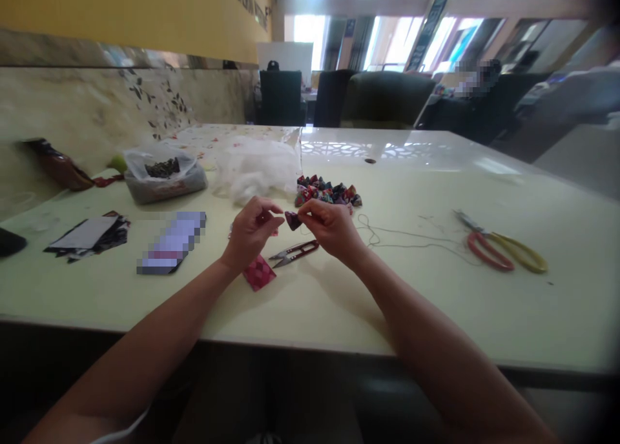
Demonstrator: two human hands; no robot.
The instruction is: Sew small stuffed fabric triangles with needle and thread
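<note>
My right hand (pixel 327 224) pinches a small dark purple fabric piece (pixel 292 220), roughly triangular, above the table. Just left of it is my left hand (pixel 254 231), its thumb and forefinger apart with a narrow gap to the piece. Below the hands lie thread snips (pixel 295 253) with dark handles and a pink-red patterned cloth square (pixel 259 273). A pile of small colourful fabric pieces (pixel 329 192) sits behind my right hand. Dark thread (pixel 411 241) trails over the table to the right.
Red-and-yellow-handled scissors (pixel 504 250) lie at the right. Toward the left are a phone (pixel 174 241), stacked cloth pieces (pixel 90 234), an open bag of dark bits (pixel 165 176) and a brown bottle (pixel 61 166). Clear plastic (pixel 256 170) lies behind my left hand. Chairs stand beyond the table (pixel 547 205).
</note>
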